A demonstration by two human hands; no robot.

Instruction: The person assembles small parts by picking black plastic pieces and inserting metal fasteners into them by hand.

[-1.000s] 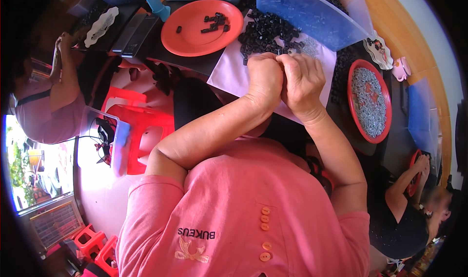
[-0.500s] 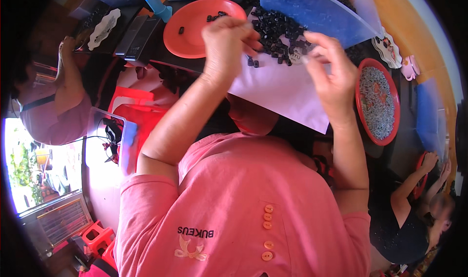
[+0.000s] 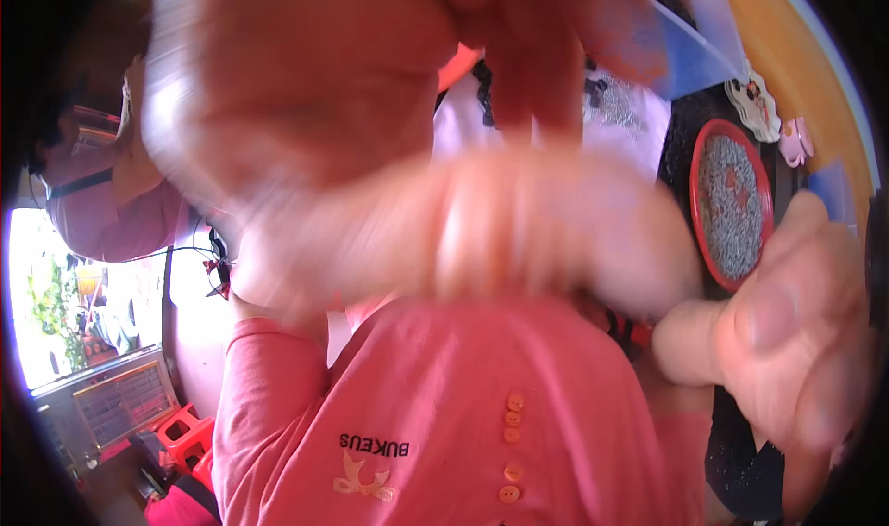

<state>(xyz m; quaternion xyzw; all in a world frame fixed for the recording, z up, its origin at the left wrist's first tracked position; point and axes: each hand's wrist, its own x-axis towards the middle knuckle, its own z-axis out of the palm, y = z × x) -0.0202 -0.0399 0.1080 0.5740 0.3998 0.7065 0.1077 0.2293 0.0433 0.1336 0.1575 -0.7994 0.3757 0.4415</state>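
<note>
My left hand point(image 3: 370, 156) looms large across the upper middle, close up and smeared by motion. Its thumb stretches out to the right, well apart from fingers that point down near the top, and nothing shows in its grasp. At the right edge, my right hand point(image 3: 796, 331) is also close up, its fingers bent and spaced apart, with no thing visible between them. Behind the left hand, a pale sheet point(image 3: 639, 132) shows in part, with a few small black pieces point(image 3: 483, 91) and a heap of small silvery parts point(image 3: 619, 105) on it.
Right of the sheet lies a red tray point(image 3: 700, 202) filled with small metal parts. Beyond are a translucent blue bin point(image 3: 708, 58), a scalloped white plate point(image 3: 755, 109) and a pink cup point(image 3: 795, 143). Someone sits at the left point(image 3: 111, 202); red stools point(image 3: 181, 433) stand below.
Both hands have risen from over the sheet toward the camera. The left now hides the orange plate and most of the black pieces; the right has moved out to the right edge.
</note>
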